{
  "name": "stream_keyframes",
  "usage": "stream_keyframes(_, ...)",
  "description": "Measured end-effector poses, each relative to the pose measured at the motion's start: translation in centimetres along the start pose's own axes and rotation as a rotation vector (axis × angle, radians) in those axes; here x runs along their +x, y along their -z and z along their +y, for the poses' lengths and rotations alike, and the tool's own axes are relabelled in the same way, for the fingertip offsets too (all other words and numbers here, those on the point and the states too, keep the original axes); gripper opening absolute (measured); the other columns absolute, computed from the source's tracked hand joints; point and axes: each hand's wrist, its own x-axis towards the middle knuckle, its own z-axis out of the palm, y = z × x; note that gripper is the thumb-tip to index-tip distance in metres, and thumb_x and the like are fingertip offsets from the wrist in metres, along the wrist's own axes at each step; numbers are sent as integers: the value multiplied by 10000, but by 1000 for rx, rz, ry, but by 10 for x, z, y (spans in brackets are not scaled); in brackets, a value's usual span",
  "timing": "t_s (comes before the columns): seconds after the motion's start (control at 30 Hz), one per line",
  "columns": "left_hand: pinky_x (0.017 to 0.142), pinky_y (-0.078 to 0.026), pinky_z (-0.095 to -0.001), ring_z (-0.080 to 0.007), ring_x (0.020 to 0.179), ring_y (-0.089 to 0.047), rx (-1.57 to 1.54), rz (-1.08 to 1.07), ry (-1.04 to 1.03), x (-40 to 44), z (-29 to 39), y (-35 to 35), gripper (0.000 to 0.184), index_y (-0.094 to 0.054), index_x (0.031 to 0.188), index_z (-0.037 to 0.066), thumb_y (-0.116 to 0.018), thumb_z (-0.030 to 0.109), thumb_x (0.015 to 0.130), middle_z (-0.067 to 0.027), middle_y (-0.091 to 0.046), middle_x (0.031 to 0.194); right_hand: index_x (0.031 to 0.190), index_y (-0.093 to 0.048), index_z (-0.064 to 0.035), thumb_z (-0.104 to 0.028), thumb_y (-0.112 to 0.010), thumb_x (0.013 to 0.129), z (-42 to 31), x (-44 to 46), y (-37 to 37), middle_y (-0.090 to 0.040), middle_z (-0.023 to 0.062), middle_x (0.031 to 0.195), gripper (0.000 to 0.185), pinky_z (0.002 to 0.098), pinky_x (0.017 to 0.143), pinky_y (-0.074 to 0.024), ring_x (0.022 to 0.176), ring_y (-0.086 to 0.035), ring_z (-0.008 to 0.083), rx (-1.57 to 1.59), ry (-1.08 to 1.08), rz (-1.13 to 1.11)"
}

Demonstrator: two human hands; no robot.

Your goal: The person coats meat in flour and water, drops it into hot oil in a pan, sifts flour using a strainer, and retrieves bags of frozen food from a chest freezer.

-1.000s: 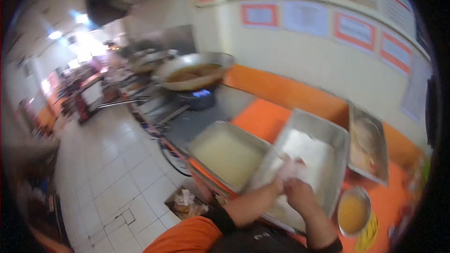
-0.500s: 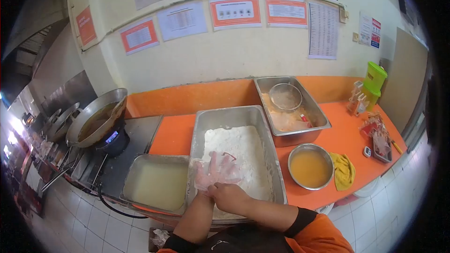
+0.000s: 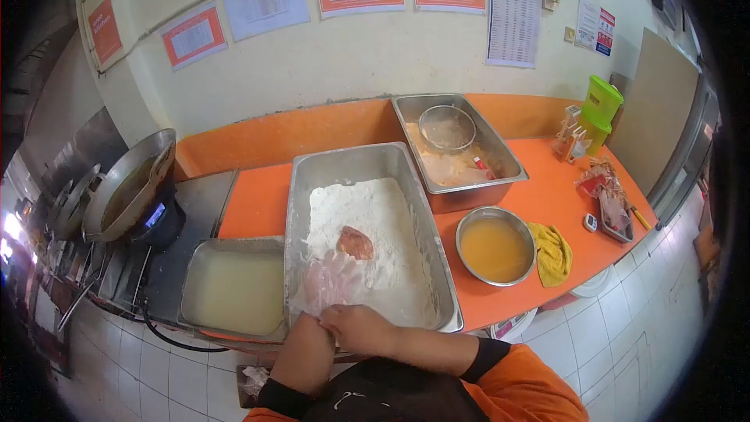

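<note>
My left hand (image 3: 326, 280) wears a loose clear plastic glove and hangs over the near left part of a deep metal pan (image 3: 449, 297). Its fingers are stretched out, with nothing visible in them. My bare right hand (image 3: 361, 330) has its fingers closed at the left wrist, pinching the cuff of the plastic glove. Just beyond the gloved fingertips, a reddish piece of raw meat (image 3: 355, 243) lies on white flour (image 3: 375, 207) in the pan.
Left of the pan stands a tray of cloudy liquid (image 3: 234, 289), and farther left a wok (image 3: 129, 184) on a burner. To the right are a bowl of orange liquid (image 3: 494, 250), a yellow cloth (image 3: 552, 254) and another metal pan (image 3: 512, 170) holding a sieve (image 3: 447, 126).
The gloved left hand has drawn nearer to me, and the raw meat now shows beyond its fingers. My right hand stays at the left wrist. The camera view has shifted.
</note>
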Motion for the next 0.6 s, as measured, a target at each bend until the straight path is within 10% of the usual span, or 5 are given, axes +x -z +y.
stream_keyframes(0.2, 1010, -229, -442, -281, 1236, -290, -95, 306, -126, 2, 2, -12, 592, -258, 1332, 72, -256, 430, 860, -116, -300, 1351, 782, -637, -66, -220, -507, 805, 59, -23, 111, -600, 158, 822, 203, 408, 655, -446, 736, -576, 332, -406, -162, -290)
stream_keyframes(0.3, 1021, -204, -401, -278, 1245, -276, 11, 375, -116, -1, 2, -30, 599, -270, 1326, 65, -253, 440, 859, -111, -301, 1352, 785, -644, -32, -140, -489, 783, 51, -24, 112, -608, 164, 823, 190, 403, 673, -459, 756, -589, 329, -580, -171, -803)
stream_keyframes(0.6, 991, -182, -403, -251, 1216, -303, 114, 547, -261, 20, -2, 7, 578, -322, 1317, 106, -281, 438, 846, -82, -307, 1367, 772, -634, 21, -154, -572, 691, 114, -15, -2, -615, 186, 861, 202, 399, 705, -480, 778, -606, 329, -396, -425, -518)
